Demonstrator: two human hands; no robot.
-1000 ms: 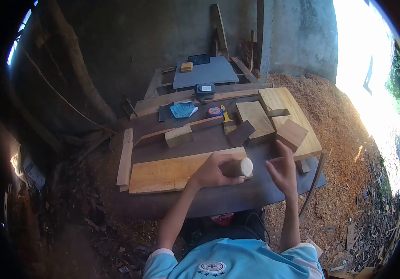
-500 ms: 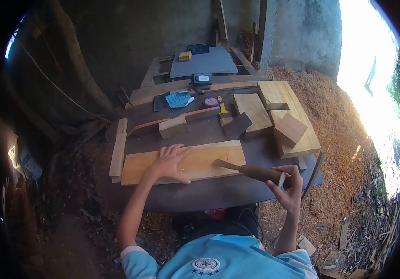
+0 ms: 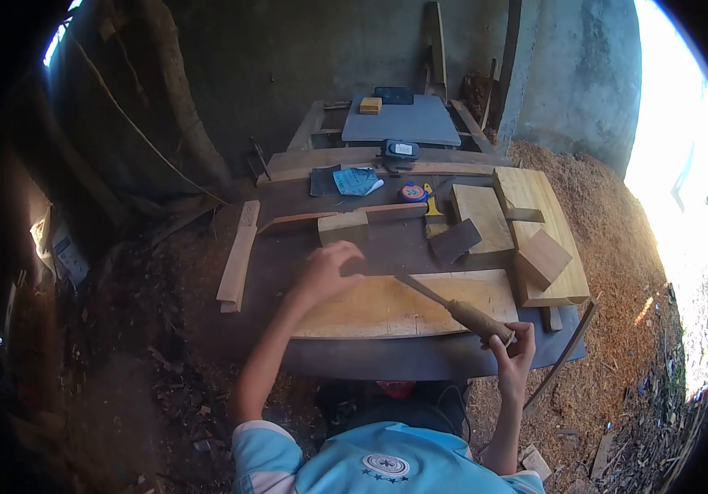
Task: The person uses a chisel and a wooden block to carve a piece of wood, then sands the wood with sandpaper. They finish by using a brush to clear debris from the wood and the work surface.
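A chisel point(image 3: 475, 319) with a thick wooden handle is in my right hand point(image 3: 513, 352), the fingers closed round the butt of the handle. Its blade points up and to the left, overlapping a flat light-coloured board point(image 3: 387, 309) along the near side of the table. My left hand point(image 3: 329, 274) is above the board's left part, fingers loosely curved and apart, holding nothing. Just beyond that hand sits a small wooden block point(image 3: 343, 227). The board's left end is partly hidden by my left hand and forearm.
On the dark table point(image 3: 288, 267) are a tape measure point(image 3: 412, 193), a brush point(image 3: 432, 206), blue sandpaper point(image 3: 358, 181) and a small black device point(image 3: 400, 150). Thick wood pieces point(image 3: 547, 239) are stacked at right. A narrow wooden strip point(image 3: 240, 255) lies at left. Shavings point(image 3: 609, 247) cover the ground.
My left hand has lifted off the board, its fingers curling. The board has slid right along the table. The chisel, still in my right hand, now tilts more steeply. The whole view has shifted.
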